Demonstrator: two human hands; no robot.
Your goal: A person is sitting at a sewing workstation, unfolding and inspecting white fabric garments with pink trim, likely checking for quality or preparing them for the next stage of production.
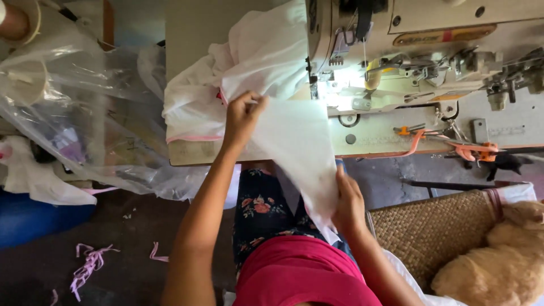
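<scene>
Left hand (242, 116) pinches white fabric piece (300, 158) at its top edge, right hand (348, 204) grips its lower edge. Piece stretched just before sewing machine (430, 51) needle; seam apparently not started.

White fabric (294, 147) is seen at 12 o'clock, a floral-patterned dark garment (263, 212) below, pink scraps (90, 263) at 8 o'clock.

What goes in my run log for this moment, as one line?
left hand: grips white fabric top edge | right hand: grips its lower edge | fabric stretched before sewing machine
</scene>
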